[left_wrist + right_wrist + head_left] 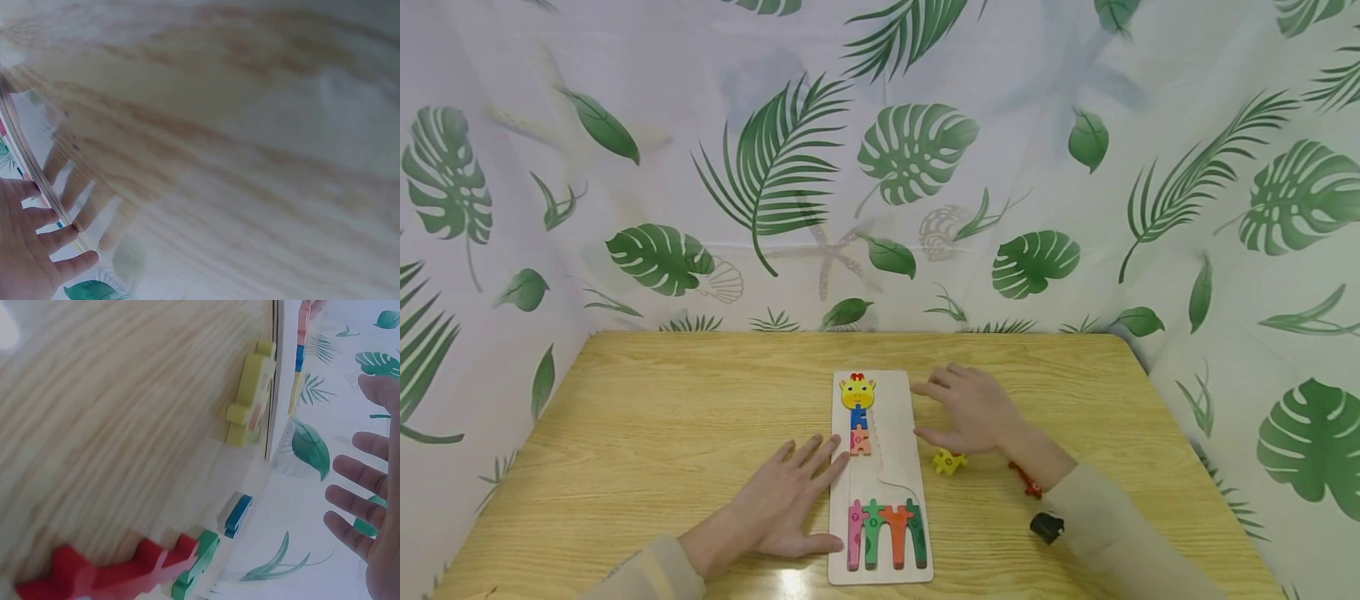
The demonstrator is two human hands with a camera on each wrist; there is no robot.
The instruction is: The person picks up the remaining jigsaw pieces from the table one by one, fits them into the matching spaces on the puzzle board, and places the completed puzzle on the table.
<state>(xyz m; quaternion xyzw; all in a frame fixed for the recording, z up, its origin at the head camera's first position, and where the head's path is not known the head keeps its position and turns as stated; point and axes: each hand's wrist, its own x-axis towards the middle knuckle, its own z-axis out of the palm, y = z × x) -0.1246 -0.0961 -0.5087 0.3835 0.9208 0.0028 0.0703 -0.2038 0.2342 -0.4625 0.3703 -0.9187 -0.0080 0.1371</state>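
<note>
A pale puzzle board (pixel 891 450) lies upright on the table with a yellow giraffe head (pixel 857 393) at its top. Below the head sit a blue piece (pixel 859 417) and a salmon-pink piece (pixel 860 442); coloured leg pieces (pixel 898 537) fill the lower end. My left hand (pixel 782 504) is at the board's left edge, fingers spread; in the left wrist view its fingers (pixel 59 237) are beside that edge. Near the right edge, my right hand (pixel 970 408) has extended fingers and holds nothing. A loose yellow puzzle piece (pixel 949 462) lies just below it.
A red piece (pixel 1025 480) is partly hidden by my right forearm. In the right wrist view, a green piece (pixel 197 565) touches or overlaps it, and a small blue piece (pixel 238 515) lies nearby. Beside my right sleeve is a black object (pixel 1047 527). A leaf-patterned cloth (pixel 917 154) hangs behind.
</note>
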